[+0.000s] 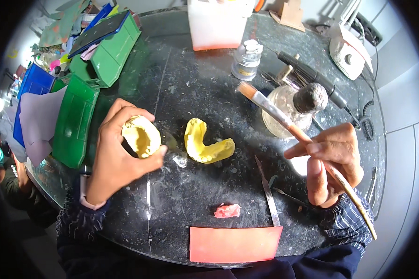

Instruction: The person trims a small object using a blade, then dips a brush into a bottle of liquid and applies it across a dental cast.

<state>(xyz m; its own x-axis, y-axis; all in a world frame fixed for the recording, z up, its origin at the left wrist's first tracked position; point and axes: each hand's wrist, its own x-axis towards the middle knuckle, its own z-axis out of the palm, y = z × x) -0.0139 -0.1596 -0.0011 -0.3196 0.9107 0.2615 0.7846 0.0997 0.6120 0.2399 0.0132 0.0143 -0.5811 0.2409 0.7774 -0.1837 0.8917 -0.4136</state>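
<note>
My left hand (pixel 118 149) is closed around a pale yellow plaster dental cast (pixel 131 131), thumb on its near side and fingers on the far side. Between my right thumb and fingers sits a paintbrush (pixel 277 113), its bristles pointing up and left; my right hand (pixel 335 162) grips the wooden handle. A second yellow dental cast (pixel 208 151), horseshoe shaped, lies on the dark table between my hands. Nearer to me are a crumpled lump of pink wax (pixel 227 210) and a flat pink wax sheet (pixel 233 244). A thin-bladed metal knife (pixel 267 190) touches the sheet's far edge.
Behind the brush stand a glass spirit burner with a dark knob (pixel 310 98) and a small clear jar (pixel 246 60). A white container (pixel 217 23) is at the back. Green bins (pixel 75 122) line the left; a handpiece (pixel 314 76) with coiled cord lies right.
</note>
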